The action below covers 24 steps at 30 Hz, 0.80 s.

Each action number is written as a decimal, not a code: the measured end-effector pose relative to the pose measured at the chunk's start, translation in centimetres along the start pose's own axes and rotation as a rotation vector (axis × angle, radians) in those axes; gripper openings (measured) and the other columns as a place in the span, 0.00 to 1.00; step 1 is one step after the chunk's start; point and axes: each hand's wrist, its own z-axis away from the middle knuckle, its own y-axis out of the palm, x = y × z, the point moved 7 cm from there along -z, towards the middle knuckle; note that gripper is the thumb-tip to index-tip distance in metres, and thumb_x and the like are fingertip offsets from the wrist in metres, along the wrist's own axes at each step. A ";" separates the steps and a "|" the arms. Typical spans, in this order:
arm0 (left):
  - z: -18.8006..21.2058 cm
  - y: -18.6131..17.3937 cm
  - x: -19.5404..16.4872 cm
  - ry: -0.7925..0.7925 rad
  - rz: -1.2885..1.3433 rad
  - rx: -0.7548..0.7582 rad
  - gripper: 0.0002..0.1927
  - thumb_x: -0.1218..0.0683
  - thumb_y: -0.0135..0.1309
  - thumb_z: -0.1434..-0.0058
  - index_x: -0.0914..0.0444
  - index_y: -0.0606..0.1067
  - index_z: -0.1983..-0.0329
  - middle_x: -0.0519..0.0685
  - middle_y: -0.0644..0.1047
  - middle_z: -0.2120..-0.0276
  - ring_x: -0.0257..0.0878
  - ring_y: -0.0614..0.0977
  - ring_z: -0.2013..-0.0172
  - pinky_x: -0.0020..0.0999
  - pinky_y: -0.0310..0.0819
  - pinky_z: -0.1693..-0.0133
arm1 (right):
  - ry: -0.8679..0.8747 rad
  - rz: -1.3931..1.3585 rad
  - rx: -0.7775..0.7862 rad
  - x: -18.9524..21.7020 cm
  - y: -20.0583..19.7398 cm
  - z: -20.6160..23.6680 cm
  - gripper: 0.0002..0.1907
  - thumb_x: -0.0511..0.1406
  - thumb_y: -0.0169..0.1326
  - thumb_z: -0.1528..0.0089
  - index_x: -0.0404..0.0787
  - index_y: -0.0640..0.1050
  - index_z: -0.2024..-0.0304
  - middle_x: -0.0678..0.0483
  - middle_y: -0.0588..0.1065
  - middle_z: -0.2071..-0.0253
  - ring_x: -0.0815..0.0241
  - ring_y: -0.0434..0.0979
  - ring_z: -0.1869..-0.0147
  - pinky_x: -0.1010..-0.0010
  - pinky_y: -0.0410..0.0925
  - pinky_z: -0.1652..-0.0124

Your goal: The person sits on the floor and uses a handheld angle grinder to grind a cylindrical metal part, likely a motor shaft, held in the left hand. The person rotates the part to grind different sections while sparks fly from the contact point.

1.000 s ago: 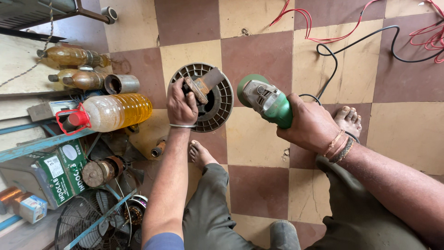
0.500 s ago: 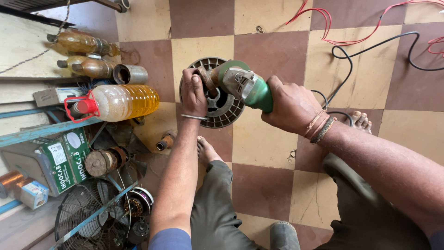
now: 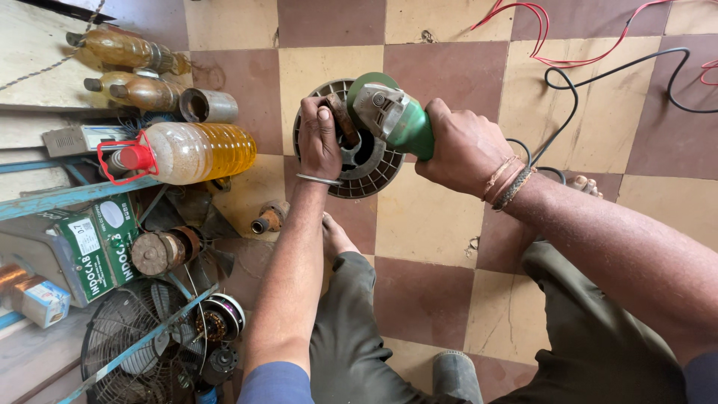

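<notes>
Cartons first, taking the round ribbed motor housing [image 3: 359, 153] on the checkered floor [image 3: 426, 224] as my landmark. Well off to its lower left a green rectangular carton [image 3: 93, 247] with white label patches lies on a blue-framed shelf [image 3: 67, 196], and a smaller box [image 3: 41, 301] in white, blue and orange sits lower left of that again. Directly left of the housing a clear plastic bottle [image 3: 191, 152] of amber liquid lies on its side, red cap pointing away from the housing. Two dusty brown bottles [image 3: 134, 71] lie to the housing's upper left, with a short metal cylinder [image 3: 208, 105] between them and the housing.

The housing itself is a grey disc with radial fins round the rim and a dark hollow centre, lying flat on a tan tile. My left hand [image 3: 320, 138] rests on its left edge, grip closed on a rusty brown metal piece [image 3: 340, 120] held over the hollow. My right hand [image 3: 464, 146] has its grip wrapped around the green body of an angle grinder [image 3: 393, 112], whose grey head sits over the housing's upper right, just beside the rusty piece. I cannot tell whether they touch. The grinder's black cable [image 3: 598, 75] runs off to the upper right of the housing, near red wires [image 3: 553, 52].
</notes>
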 end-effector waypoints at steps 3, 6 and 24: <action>-0.1 -0.1 0.1 0.018 -0.018 -0.012 0.26 0.38 0.26 0.20 0.63 0.65 0.48 0.57 0.73 0.57 0.50 0.77 0.55 0.45 0.71 0.51 | -0.020 0.008 0.003 -0.2 -0.2 0.6 0.25 0.40 0.64 0.49 0.36 0.70 0.55 0.38 0.77 0.69 0.31 0.79 0.63 0.44 0.72 0.63; -0.1 0.0 0.2 0.026 -0.026 -0.026 0.25 0.39 0.27 0.19 0.64 0.65 0.48 0.57 0.73 0.58 0.50 0.77 0.55 0.45 0.71 0.51 | -0.017 0.010 0.025 -0.5 -0.3 1.2 0.27 0.39 0.65 0.50 0.36 0.70 0.54 0.38 0.78 0.69 0.32 0.79 0.63 0.44 0.72 0.63; 0.6 0.0 -0.6 0.080 -0.019 -0.035 0.28 0.37 0.27 0.20 0.65 0.66 0.45 0.58 0.72 0.54 0.51 0.77 0.53 0.47 0.72 0.49 | 0.060 0.041 0.137 0.7 -2.3 0.3 0.25 0.41 0.64 0.49 0.35 0.71 0.56 0.37 0.78 0.67 0.33 0.80 0.62 0.47 0.74 0.60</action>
